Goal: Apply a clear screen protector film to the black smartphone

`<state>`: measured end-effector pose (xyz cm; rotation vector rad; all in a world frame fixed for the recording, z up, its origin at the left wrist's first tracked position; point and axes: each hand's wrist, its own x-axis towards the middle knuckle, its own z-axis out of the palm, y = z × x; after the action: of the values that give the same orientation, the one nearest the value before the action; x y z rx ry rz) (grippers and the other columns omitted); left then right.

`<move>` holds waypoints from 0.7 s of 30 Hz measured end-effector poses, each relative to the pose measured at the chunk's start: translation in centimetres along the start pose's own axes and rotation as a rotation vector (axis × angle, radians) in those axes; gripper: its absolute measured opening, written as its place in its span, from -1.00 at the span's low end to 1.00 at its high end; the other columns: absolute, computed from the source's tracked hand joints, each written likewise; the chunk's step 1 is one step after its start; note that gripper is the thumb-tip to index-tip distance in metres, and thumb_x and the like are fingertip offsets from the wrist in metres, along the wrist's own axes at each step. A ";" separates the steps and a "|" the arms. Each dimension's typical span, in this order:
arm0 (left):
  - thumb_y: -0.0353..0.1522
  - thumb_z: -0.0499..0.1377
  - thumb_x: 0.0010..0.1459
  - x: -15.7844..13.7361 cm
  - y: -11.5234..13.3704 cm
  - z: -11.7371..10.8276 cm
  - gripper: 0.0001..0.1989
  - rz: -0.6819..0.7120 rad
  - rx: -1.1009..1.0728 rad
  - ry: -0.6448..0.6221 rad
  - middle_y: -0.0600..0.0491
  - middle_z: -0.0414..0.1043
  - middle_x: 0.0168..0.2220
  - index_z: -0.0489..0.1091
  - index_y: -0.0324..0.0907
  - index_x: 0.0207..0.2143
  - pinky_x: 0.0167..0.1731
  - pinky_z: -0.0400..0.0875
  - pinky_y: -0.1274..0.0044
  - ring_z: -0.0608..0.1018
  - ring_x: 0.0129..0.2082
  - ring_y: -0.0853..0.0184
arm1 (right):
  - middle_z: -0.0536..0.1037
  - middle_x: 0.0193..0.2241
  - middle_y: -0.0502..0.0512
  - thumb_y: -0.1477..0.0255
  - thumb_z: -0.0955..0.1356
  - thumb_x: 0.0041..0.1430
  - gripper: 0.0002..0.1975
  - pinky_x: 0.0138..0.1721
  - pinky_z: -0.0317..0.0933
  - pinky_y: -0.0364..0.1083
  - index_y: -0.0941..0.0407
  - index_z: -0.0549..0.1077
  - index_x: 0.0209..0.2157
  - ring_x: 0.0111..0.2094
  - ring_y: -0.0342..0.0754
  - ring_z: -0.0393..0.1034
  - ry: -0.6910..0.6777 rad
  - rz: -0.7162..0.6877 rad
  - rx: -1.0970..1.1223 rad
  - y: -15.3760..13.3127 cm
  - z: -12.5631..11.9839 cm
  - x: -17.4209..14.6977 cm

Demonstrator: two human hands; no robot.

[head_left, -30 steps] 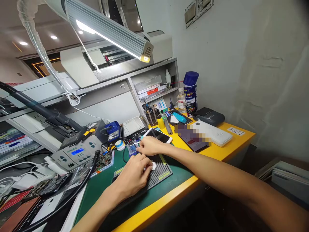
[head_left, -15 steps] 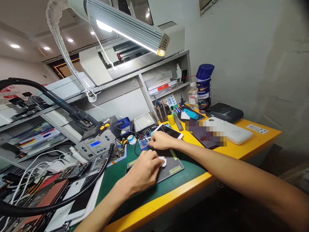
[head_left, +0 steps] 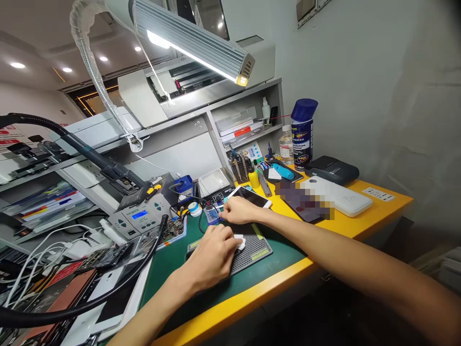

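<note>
The left hand (head_left: 214,252) pinches a white wad (head_left: 240,241) between thumb and fingers, low over a grey mat (head_left: 260,247) on the yellow surface (head_left: 340,228). Just beyond, the right hand (head_left: 237,210) reaches across with fingers curled beside a small blue tub (head_left: 212,215); from here I cannot tell what, if anything, they grip. A white phone (head_left: 257,198) lies right behind that hand, a spray can (head_left: 302,139) farther back near the wall.
</note>
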<state>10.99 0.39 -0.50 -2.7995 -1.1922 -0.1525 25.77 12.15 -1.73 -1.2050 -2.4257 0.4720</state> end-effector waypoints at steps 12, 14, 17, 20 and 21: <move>-0.46 -0.05 0.34 -0.4 0.9 0.4 -0.69 0.039 0.080 0.019 -0.04 0.38 -0.25 0.45 -0.14 -0.03 -0.16 0.27 0.30 0.36 -0.22 0.19 | 0.59 -0.48 0.13 0.26 0.32 0.22 -0.65 -0.50 -0.07 -0.12 0.17 0.57 -0.50 -0.47 -0.11 0.31 0.000 0.006 0.005 -0.1 -0.3 -0.2; -0.47 -0.04 0.32 -0.7 1.6 0.3 -0.69 0.049 0.110 0.000 -0.05 0.38 -0.25 0.45 -0.15 -0.04 -0.13 0.27 0.28 0.35 -0.22 0.18 | 0.57 -0.50 0.12 0.24 0.32 0.22 -0.64 -0.50 -0.08 -0.12 0.17 0.55 -0.52 -0.48 -0.12 0.29 -0.001 0.003 0.013 -0.1 -0.1 -0.2; -0.45 -0.05 0.34 -0.3 1.0 0.3 -0.69 -0.022 0.114 -0.010 -0.05 0.40 -0.24 0.46 -0.15 -0.06 -0.15 0.28 0.29 0.37 -0.21 0.18 | 0.53 -0.54 0.09 0.25 0.32 0.21 -0.64 -0.50 -0.10 -0.12 0.17 0.52 -0.56 -0.50 -0.13 0.25 0.000 -0.007 0.019 0.1 0.0 -0.1; -0.42 -0.05 0.36 0.6 -0.8 0.4 -0.68 -0.140 0.075 -0.006 -0.05 0.43 -0.22 0.48 -0.14 -0.07 -0.17 0.29 0.31 0.42 -0.19 0.17 | 0.51 -0.57 0.07 0.28 0.32 0.21 -0.64 -0.50 -0.11 -0.12 0.17 0.51 -0.57 -0.51 -0.14 0.22 0.000 -0.016 0.020 0.3 0.1 0.0; -0.42 -0.04 0.36 0.8 -1.4 0.5 -0.69 -0.172 0.062 -0.006 -0.06 0.44 -0.22 0.50 -0.15 -0.08 -0.17 0.30 0.31 0.43 -0.18 0.17 | 0.50 -0.58 0.07 0.29 0.31 0.21 -0.64 -0.50 -0.11 -0.12 0.17 0.51 -0.57 -0.52 -0.14 0.21 -0.001 -0.017 0.020 0.3 0.2 0.0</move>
<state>10.57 1.98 -0.83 -2.6445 -1.4130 -0.1175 25.89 12.34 -2.01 -1.1748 -2.4247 0.4911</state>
